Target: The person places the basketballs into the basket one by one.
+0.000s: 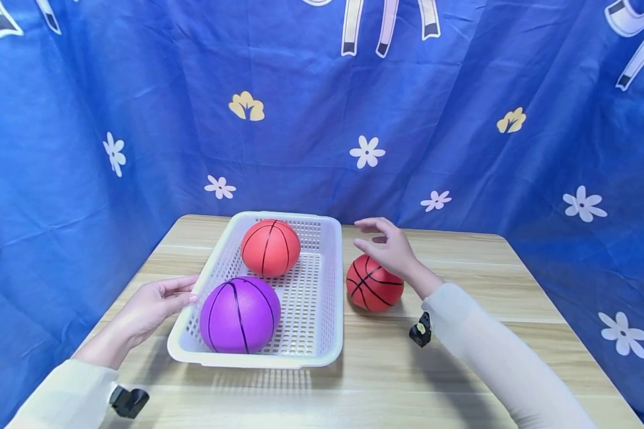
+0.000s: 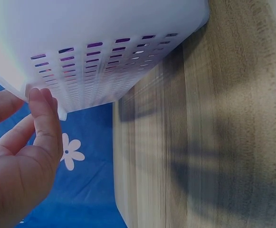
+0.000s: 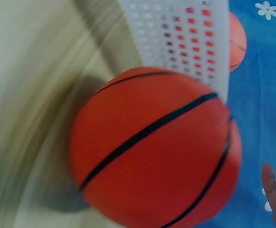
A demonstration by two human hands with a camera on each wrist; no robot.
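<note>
A white plastic basket (image 1: 333, 298) with slotted walls sits on the table. Inside it lie a purple ball (image 1: 240, 316) at the near left and an orange-red ball (image 1: 271, 249) farther back, both with black lines like small basketballs. My left hand (image 1: 158, 304) pinches the basket's left rim; in the left wrist view, its fingertips (image 2: 43, 102) meet the rim. A red basketball (image 1: 372, 289) rests on the table just right of the basket. Over its top hangs my right hand (image 1: 392, 247), fingers loosely bent and holding nothing. The right wrist view shows those fingers (image 3: 270, 183) apart from this ball.
The wooden table (image 1: 461, 357) ends at a back edge close behind the basket. A blue cloth (image 1: 300, 143) with flower and animal prints hangs behind it and along both sides. Small black cameras (image 1: 129, 402) are worn at both wrists.
</note>
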